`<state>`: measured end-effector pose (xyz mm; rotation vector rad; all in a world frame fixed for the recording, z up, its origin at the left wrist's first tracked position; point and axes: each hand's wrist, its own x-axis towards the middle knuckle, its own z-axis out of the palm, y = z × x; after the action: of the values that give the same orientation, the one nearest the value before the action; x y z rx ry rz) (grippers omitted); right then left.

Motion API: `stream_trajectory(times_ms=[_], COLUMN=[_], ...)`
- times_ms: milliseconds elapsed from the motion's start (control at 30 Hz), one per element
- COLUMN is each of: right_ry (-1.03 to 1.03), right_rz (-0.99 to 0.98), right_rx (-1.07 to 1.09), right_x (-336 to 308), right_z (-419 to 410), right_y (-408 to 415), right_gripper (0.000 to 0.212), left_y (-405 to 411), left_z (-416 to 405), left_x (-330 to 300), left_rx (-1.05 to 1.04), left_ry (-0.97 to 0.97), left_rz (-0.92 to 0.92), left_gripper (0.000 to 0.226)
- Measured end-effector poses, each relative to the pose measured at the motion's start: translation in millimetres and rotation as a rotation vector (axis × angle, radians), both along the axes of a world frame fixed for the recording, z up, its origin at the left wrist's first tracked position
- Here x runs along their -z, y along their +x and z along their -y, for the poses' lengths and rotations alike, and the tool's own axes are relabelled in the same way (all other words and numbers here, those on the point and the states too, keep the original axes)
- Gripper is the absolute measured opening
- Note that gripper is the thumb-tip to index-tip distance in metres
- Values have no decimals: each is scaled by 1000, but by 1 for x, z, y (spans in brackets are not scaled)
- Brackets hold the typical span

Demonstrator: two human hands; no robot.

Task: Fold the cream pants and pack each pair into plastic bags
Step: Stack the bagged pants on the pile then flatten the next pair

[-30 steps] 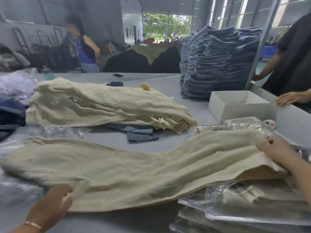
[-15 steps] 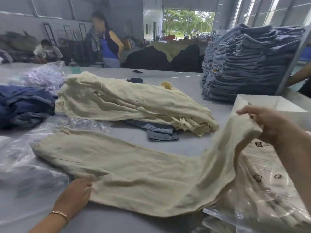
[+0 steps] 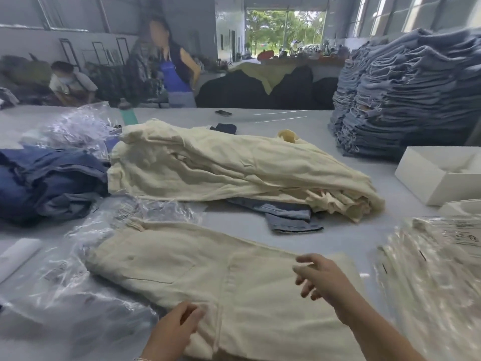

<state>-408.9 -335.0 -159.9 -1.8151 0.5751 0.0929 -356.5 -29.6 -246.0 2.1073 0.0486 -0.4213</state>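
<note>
Cream pants [image 3: 208,280] folded over, flat beside plastic bags [image 3: 429,269]

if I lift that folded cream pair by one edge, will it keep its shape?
Probably not. The folded pants lie limp and creased, so they would likely sag and unfold. The left hand rests on the near edge, the right hand hovers open; supporting underneath should help.
</note>
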Motion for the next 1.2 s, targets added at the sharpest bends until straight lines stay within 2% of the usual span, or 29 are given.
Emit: stream_trajectory(times_ms=[67,133,267,333,400,433,500,567,600,667,733,833,867,967,1033,1100,1200], right_ry=[-213,-375,-509,-469,-308,-226,-207,-430,-556,-719,-896,-997,-1017,-1067,-1099,-1142,-1155], right_rz=[-39,-100,-259,-245,-174,-142,-150,-244,-285,-299,-190,3,23,98,114,119,13], right_rx=[247,395,388,459,556,524,370,64,-36,-74,-27,14,63,154,116,76,-63], right_x=[19,37,75,85,83,81,77,78,78,77,77,81,81,91,99,105,102], right_z=[26,39,24,14,16,21,33,40,40,31,17,11,15,27,24,18,15], right_y=[-23,-52,-94,-103,-108,-113,-111,-109,-108,-104,-97,-89,-89,-100,-113,-123,-126], right_gripper=[24,30,76,80,78,81,104,131,137,129,121,71,64,66,65,64,53], left_y=[11,17,20,17,18,21,31,45,52,57,57,53,54,62,63,57,46], left_z=[7,21,49,64,81,87,95,97,97,97,93,84,79,65,55,46,37], left_x=[4,6,11,8,-1,-7,-24,-39,-46,-60,-61,-55,-52,-47,-33,-8,23], left_rx=[-37,-32,-25,18,82,155,263,171,91,-39,-47,-18,-40,-80,-33,9,38], left_ry=[-120,-195,-141,-113,-64,6,94,-68,-193,-394,-422,-421,-441,-461,-355,-160,-6], left_rz=[-106,-218,-285,-297,-263,-230,-148,-93,-89,-106,-102,-62,-56,-24,25,34,17], left_gripper=[9,12,29,29,18,17,35,46,39,14,20,22,22,26,27,21,16])
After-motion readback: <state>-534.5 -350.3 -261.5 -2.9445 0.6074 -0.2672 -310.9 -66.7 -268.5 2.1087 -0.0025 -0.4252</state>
